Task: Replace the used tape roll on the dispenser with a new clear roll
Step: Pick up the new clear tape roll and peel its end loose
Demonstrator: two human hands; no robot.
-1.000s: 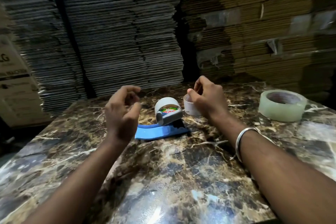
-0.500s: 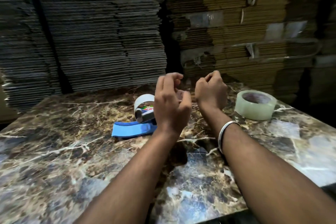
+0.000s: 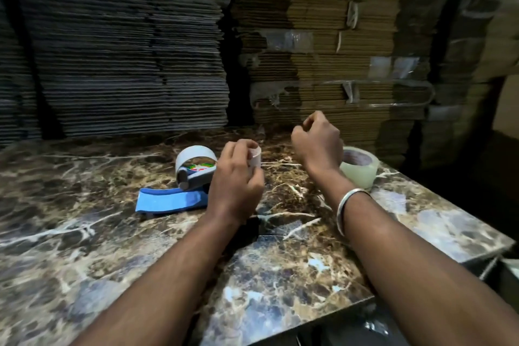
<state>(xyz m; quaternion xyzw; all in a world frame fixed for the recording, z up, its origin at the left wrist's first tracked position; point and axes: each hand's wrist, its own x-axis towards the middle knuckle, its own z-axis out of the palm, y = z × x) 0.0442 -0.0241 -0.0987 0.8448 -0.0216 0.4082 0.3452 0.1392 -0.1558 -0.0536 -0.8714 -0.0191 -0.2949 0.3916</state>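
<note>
The tape dispenser (image 3: 196, 174), with a blue handle (image 3: 172, 201) and a grey and white head, lies on its side on the marble table (image 3: 280, 275). Just right of it, my left hand (image 3: 238, 180) pinches the small white used tape core (image 3: 255, 157) and holds it a little above the table. My right hand (image 3: 317, 143) hovers higher with its fingers curled shut; I see nothing in it. The new clear tape roll (image 3: 361, 168) lies flat on the table directly behind my right wrist, partly hidden by it.
Tall stacks of flattened cardboard (image 3: 126, 50) form a wall right behind the table. More taped cardboard bundles (image 3: 337, 50) stand at the back right. The table's right edge (image 3: 483, 255) drops off close to my right forearm.
The white core was under my right hand on the table; my left hand came across and now holds it. My right hand has let go and lifted to the right, in front of the clear roll.
</note>
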